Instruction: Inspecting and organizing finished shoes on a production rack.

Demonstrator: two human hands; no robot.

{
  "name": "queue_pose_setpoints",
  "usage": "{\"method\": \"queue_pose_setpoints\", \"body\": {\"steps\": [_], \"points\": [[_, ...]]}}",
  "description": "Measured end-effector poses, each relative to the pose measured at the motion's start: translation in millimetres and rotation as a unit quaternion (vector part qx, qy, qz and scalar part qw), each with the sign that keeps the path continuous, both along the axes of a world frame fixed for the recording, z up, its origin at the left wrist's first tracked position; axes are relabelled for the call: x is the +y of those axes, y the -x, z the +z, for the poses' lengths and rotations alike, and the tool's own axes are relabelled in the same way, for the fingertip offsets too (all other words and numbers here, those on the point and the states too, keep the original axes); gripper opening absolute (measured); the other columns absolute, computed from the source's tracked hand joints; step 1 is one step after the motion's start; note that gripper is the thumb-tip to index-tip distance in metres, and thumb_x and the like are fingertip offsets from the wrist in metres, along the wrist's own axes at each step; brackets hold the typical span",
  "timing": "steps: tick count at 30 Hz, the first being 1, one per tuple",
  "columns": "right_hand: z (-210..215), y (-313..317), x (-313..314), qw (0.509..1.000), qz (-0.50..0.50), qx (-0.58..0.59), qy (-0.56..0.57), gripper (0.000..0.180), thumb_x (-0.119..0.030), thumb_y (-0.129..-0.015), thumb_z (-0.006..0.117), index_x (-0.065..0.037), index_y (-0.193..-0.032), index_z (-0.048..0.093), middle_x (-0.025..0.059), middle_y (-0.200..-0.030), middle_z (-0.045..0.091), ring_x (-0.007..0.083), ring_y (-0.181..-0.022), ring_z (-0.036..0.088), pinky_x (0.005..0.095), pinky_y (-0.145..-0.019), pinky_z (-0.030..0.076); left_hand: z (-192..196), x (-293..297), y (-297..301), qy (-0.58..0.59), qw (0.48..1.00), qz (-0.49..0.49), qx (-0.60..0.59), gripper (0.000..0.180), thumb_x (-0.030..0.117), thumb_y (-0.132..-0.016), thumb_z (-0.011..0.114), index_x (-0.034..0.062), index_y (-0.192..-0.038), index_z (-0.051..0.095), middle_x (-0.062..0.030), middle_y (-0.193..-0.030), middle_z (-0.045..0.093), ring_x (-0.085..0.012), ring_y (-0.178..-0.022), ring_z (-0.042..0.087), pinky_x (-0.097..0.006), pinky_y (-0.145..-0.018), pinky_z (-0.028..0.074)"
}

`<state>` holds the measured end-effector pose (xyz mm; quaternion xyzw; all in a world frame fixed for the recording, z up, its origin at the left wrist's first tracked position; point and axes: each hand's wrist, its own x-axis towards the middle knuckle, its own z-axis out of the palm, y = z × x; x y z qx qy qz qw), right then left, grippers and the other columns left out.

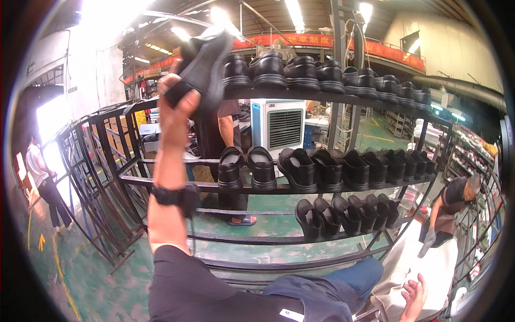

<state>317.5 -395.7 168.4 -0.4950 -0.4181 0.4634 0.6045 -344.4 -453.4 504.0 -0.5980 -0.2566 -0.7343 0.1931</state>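
Observation:
My left hand point(177, 99) is raised at the upper left, its fingers wrapped round the heel end of a black shoe point(210, 70). The shoe is tilted toe up, with its dark sole showing, and is slightly blurred. It is beside the left end of the row of black shoes point(270, 71) on the top shelf of a black metal rack point(343, 98). At the lower right my right hand point(416, 298) is open with its fingers apart and holds nothing. A white cloth-like surface point(394, 273) lies near it.
More black shoes stand on the middle shelf point(252, 189) and lower shelf. Empty metal racks point(102, 161) adjoin at left. Behind the rack are an air cooler point(286, 129) and a person point(225, 129). Other people are at far left point(40, 166) and right point(456, 196).

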Motion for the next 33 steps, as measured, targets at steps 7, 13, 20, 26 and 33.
{"method": "queue_pose_setpoints", "body": {"steps": [7, 13, 20, 26, 33], "points": [[-11.9, 18.4, 6.4, 0.999, -0.032, 0.003, 0.005, 0.046, -0.034, -0.098, 0.059, -0.008, -0.136, 0.056, 0.0061, -0.097, 0.064, 0.0144, -0.083, 0.064, 0.0259, -0.067, 0.052, 66.8, -35.5, 147.8, 0.156, 0.951, 0.236, -0.124, 0.062, 0.026, -0.081, 0.074, 0.0019, -0.134, 0.052, -0.0093, -0.118, 0.063, -0.0188, -0.107, 0.06, -0.032, -0.096, 0.045], [-36.1, 20.2, 19.8, 0.998, 0.013, -0.01, 0.056, 0.04, -0.027, -0.098, 0.057, -0.006, -0.133, 0.058, 0.0084, -0.097, 0.066, 0.0157, -0.081, 0.067, 0.0256, -0.063, 0.053, 57.6, -28.3, 214.4, 0.179, 0.962, 0.143, -0.147, 0.061, 0.034, -0.085, 0.076, -0.0002, -0.131, 0.055, -0.009, -0.116, 0.065, -0.0177, -0.102, 0.063, -0.031, -0.093, 0.048], [-66.7, 23.4, 26.5, 0.995, 0.033, -0.018, 0.094, 0.038, -0.025, -0.098, 0.058, -0.004, -0.131, 0.058, 0.0074, -0.094, 0.066, 0.0152, -0.076, 0.067, 0.0248, -0.061, 0.053, 57.2, -22.9, 213.0, 0.133, 0.929, 0.322, -0.128, 0.076, 0.048, -0.085, 0.078, -0.0022, -0.137, 0.053, -0.0167, -0.124, 0.066, -0.021, -0.112, 0.063, -0.033, -0.098, 0.047], [-50.8, 37.4, 24.4, 0.992, 0.078, -0.029, 0.095, 0.046, -0.025, -0.097, 0.06, -0.005, -0.137, 0.054, 0.013, -0.109, 0.067, 0.021, -0.092, 0.069, 0.0315, -0.075, 0.054, 21.5, 1.7, 124.4, -0.115, 0.858, 0.5, -0.009, 0.055, 0.042, -0.103, 0.052, -0.0034, -0.134, 0.054, -0.0214, -0.135, 0.059, -0.0299, -0.124, 0.057, -0.039, -0.108, 0.041], [48.2, 39.5, 38.3, 0.984, 0.173, 0.005, -0.048, 0.04, -0.03, -0.1, 0.061, -0.009, -0.134, 0.06, 0.0089, -0.115, 0.07, 0.0168, -0.102, 0.068, 0.031, -0.088, 0.054, -187.3, 121.7, -134.9, 0.264, 0.91, -0.248, 0.203, 0.063, 0.054, -0.1, 0.039, -0.0038, -0.095, 0.064, -0.0164, -0.093, 0.063, -0.0268, -0.084, 0.061, -0.035, -0.073, 0.049]]}}
